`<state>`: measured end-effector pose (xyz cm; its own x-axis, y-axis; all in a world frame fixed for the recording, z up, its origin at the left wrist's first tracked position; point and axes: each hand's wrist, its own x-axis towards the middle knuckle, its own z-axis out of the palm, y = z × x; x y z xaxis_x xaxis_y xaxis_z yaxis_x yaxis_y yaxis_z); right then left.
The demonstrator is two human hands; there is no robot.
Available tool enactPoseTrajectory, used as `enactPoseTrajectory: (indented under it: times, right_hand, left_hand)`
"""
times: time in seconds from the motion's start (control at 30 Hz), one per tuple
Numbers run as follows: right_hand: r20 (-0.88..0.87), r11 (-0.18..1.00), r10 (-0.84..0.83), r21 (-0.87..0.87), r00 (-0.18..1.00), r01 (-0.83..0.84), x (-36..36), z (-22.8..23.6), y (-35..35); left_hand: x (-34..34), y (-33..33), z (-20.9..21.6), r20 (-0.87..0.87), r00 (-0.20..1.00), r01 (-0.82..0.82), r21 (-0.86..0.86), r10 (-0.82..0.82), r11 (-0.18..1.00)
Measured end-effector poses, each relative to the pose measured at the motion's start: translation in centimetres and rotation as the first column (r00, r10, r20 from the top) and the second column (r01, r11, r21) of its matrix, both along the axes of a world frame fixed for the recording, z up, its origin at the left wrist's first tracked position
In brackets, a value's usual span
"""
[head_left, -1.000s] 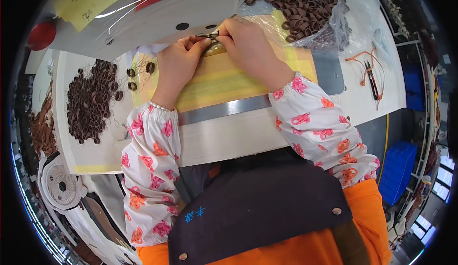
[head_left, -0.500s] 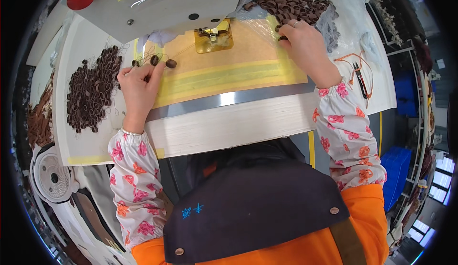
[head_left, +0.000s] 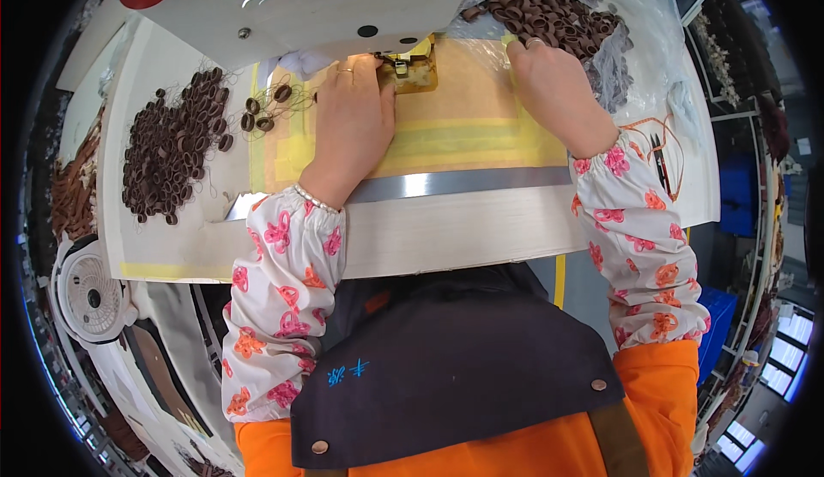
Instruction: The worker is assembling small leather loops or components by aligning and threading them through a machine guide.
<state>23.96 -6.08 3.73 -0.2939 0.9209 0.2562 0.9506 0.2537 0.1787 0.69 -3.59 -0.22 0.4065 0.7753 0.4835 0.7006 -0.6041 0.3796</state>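
My left hand [head_left: 350, 121] reaches to the left side of the sewing machine's presser foot [head_left: 401, 67], fingers together and pointing away from me. Its fingertips are partly hidden by the machine head, so what they hold cannot be made out. At the right, my right hand [head_left: 554, 87] is closed with its knuckles up, by the near edge of a clear plastic bag [head_left: 476, 57]; its fingertips are hidden. Brown ring-shaped loops [head_left: 558, 18] fill the bag. Left of my left hand lie a few brown loops [head_left: 259, 115] joined by loose threads.
A large heap of brown loops [head_left: 176, 147] lies on the left of the white table [head_left: 463, 228]. The machine head [head_left: 326, 5] overhangs the middle. Yellow tape [head_left: 455, 142] crosses the work surface. Black-handled snips [head_left: 661, 166] and an orange cord [head_left: 678, 164] lie at the right.
My left hand has moved right, from the threaded loops to the presser foot. Those loops now lie free of it. My right hand stays by the bag; the brown loop at its fingertips no longer shows.
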Motion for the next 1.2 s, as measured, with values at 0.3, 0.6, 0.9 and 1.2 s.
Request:
enactPoseTrajectory:
  times: [0.3, 0.6, 0.9, 1.2]
  right_hand:
    - [-0.886, 0.946, -0.118, -0.237, 0.449, -0.220, -4.6, 0.2, 0.4]
    - [-0.952, 0.902, -0.306, -0.282, -0.024, -0.328, -6.9, -3.0, 0.6]
    - [-0.758, 0.937, 0.339, 0.219, 0.558, -0.272, -8.7, -3.5, -0.1]
    - [-0.725, 0.951, 0.291, 0.148, 0.624, -0.271, -8.6, -3.7, -0.3]
  left_hand:
    - [-0.6, 1.2, 0.3, -0.007, 0.999, -0.035, -0.078, 0.034, 0.996]
    - [-1.1, 1.0, 1.2, 0.369, 0.926, 0.120, -0.488, 0.079, 0.864]
    - [-1.4, 1.6, 1.7, 0.297, 0.946, 0.286, -0.579, -0.129, 0.763]
    - [-1.2, 0.8, 1.9, 0.332, 0.941, 0.257, -0.581, -0.063, 0.773]
